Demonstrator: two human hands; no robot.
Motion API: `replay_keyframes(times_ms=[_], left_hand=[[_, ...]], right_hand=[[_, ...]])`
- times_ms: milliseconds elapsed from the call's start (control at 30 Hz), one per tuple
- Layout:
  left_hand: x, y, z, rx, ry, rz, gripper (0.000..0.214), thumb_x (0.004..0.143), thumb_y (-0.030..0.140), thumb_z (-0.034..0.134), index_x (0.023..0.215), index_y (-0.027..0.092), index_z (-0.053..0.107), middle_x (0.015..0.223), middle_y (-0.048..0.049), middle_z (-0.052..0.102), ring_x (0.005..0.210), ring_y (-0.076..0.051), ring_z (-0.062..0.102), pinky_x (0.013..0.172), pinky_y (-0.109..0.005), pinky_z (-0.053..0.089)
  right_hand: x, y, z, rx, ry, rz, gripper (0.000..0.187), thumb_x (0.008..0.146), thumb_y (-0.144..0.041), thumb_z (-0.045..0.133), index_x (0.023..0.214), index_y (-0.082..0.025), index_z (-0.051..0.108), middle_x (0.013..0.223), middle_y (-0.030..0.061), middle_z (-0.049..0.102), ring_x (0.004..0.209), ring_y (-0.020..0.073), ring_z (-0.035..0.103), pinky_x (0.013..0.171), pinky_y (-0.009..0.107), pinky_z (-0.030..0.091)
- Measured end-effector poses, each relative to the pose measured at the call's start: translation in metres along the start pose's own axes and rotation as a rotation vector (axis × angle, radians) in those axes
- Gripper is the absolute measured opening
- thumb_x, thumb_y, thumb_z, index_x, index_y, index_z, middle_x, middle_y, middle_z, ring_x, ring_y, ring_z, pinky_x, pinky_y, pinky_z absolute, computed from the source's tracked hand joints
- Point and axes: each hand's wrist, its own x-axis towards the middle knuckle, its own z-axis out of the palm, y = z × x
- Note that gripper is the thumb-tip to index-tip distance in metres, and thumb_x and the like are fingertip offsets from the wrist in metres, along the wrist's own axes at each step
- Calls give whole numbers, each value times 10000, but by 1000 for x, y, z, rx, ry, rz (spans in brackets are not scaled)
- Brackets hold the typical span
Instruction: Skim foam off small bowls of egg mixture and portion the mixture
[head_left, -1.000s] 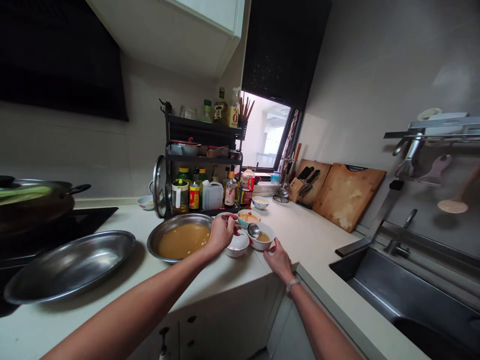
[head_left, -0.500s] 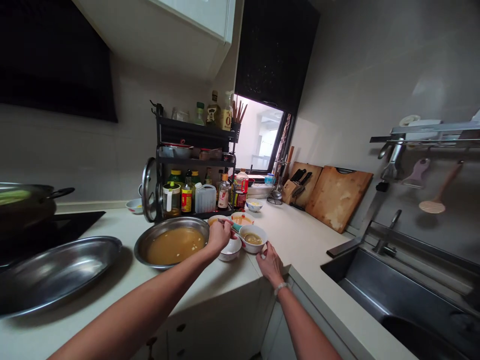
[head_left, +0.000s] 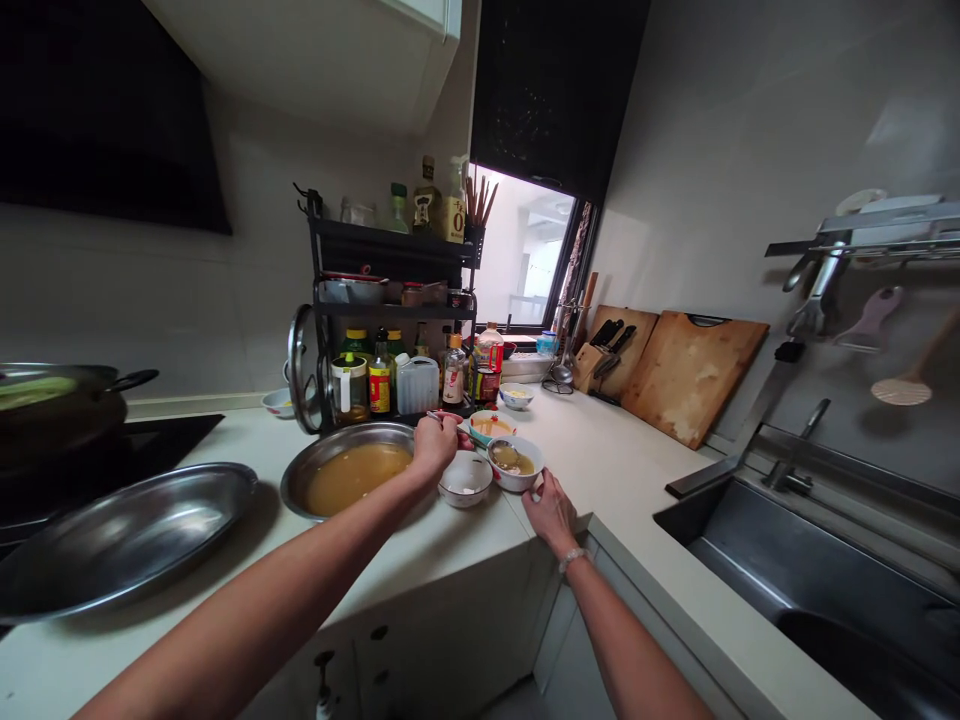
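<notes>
My left hand (head_left: pixel 439 443) is closed around the handle of a metal spoon. The spoon's head (head_left: pixel 511 458) dips into broth in a white bowl (head_left: pixel 517 484). At that bowl's near right side, the fingers of my right hand (head_left: pixel 551 508) grip its edge. Just left of it stands another white bowl (head_left: pixel 465 493), with a little something pale at its bottom. Behind sits a turquoise-rimmed bowl (head_left: pixel 491 425) of orange-brown liquid. To the left, a large steel basin (head_left: pixel 300 500) holds cloudy yellow broth, partly behind my left forearm.
An oval steel dish (head_left: pixel 142 530) lies at left, near a wok (head_left: pixel 67 410) on the stove. A black rack (head_left: pixel 390 312) with several bottles stands behind the basin. Knife block (head_left: pixel 596 365), cutting boards (head_left: pixel 690 370) and the sink (head_left: pixel 750 540) are to the right.
The view has shifted slightly. My left hand and the spoon have moved a little within the bowl. My right hand stays on the bowl's edge.
</notes>
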Motion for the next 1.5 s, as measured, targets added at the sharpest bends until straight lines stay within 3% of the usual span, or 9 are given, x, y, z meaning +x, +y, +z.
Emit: replay_keyframes(times_ms=[267, 433, 767, 900, 1033, 1200, 1267, 1400, 1500], left_hand=[[0, 6, 8, -135, 49, -179, 210, 775, 104, 429, 795, 109, 638, 464, -6, 592, 453, -154, 634, 554, -268, 534], [-5, 21, -11, -184, 108, -192, 186, 759, 72, 434, 757, 100, 618, 479, -16, 591, 454, -139, 626, 535, -250, 524], [-13, 51, -130, -171, 260, -46, 153, 727, 90, 447, 715, 99, 599, 465, -18, 582, 431, -123, 600, 537, -240, 523], [-19, 44, -178, 68, 258, 100, 158, 741, 187, 458, 751, 127, 604, 489, -17, 612, 461, -165, 626, 522, -269, 522], [-34, 38, -201, 499, 148, 347, 208, 777, 278, 449, 798, 167, 623, 490, -2, 620, 496, -179, 637, 555, -264, 508], [-50, 32, -203, 744, -113, 701, 232, 824, 304, 429, 853, 181, 624, 730, -35, 658, 526, -121, 600, 564, -234, 479], [-51, 32, -196, 720, -114, 763, 231, 833, 305, 427, 858, 181, 619, 775, -38, 652, 548, -110, 602, 587, -230, 481], [-45, 37, -158, 463, 86, 583, 267, 851, 319, 397, 903, 156, 602, 589, -1, 622, 540, -141, 636, 591, -242, 498], [-38, 40, -114, 203, 65, 429, 290, 843, 331, 394, 900, 124, 588, 540, -3, 613, 499, -164, 638, 527, -256, 503]], right_hand=[[-1, 2, 0, 11, 5, -19, 500, 824, -293, 519, 1301, -178, 423, 1081, 73, 608, 908, 179, 595, 712, 255, 399], [1, 5, 2, 5, 19, -33, 476, 815, -286, 517, 1270, -164, 446, 1045, 77, 613, 901, 187, 599, 698, 258, 392], [2, 4, 0, -38, -3, -33, 420, 829, -303, 481, 1230, -180, 467, 1048, 68, 617, 886, 199, 607, 651, 273, 386], [2, 4, 1, -35, -10, -43, 427, 832, -303, 492, 1239, -178, 455, 1033, 68, 616, 894, 195, 607, 655, 270, 380], [2, 3, 0, -33, -18, -34, 425, 835, -312, 492, 1239, -183, 457, 1050, 66, 617, 900, 203, 609, 659, 278, 379], [0, 1, -2, -36, -20, -22, 433, 837, -312, 488, 1249, -183, 454, 1057, 68, 617, 909, 201, 606, 658, 276, 377], [0, 0, -3, -37, -20, -21, 428, 837, -310, 487, 1246, -187, 458, 1067, 72, 615, 904, 195, 606, 659, 274, 379], [-1, -1, -3, -28, -3, -22, 423, 826, -303, 498, 1232, -186, 470, 1087, 73, 610, 913, 190, 600, 678, 270, 384], [-1, 0, -1, -9, 22, -28, 416, 814, -282, 514, 1215, -174, 486, 1075, 77, 611, 919, 192, 593, 696, 268, 385]])
